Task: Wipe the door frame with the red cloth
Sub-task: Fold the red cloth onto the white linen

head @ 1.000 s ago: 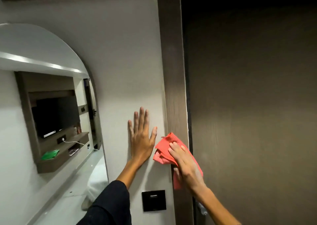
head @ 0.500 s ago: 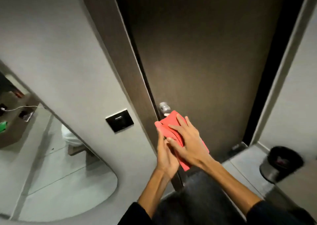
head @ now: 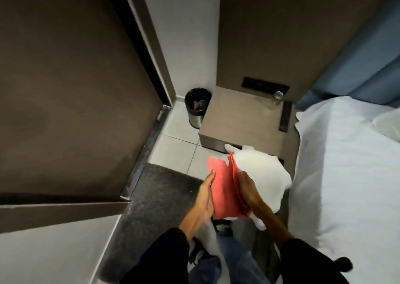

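My fingers hold the red cloth (head: 223,188) between both hands, in front of my body and away from the door. The left hand (head: 204,199) lies flat under the left side of the cloth, its fingers (head: 208,178) straight and pressed together. The right hand (head: 247,189) presses on the right, folded edge of the cloth, its fingers (head: 241,176) close together and bent down over the layers. Just behind the cloth, touching it on the right, is a white towel (head: 262,171). Below my hands I see my dark sleeves and my jeans. On the floor there is a dark mat (head: 155,193), and beyond it white tiles. The brown door (head: 69,84) fills the left side, with the door frame (head: 151,45) along its right edge. In the corner stands a small bin (head: 197,108) beside a brown nightstand (head: 242,119). The bed (head: 346,164) with white sheets is at my right.
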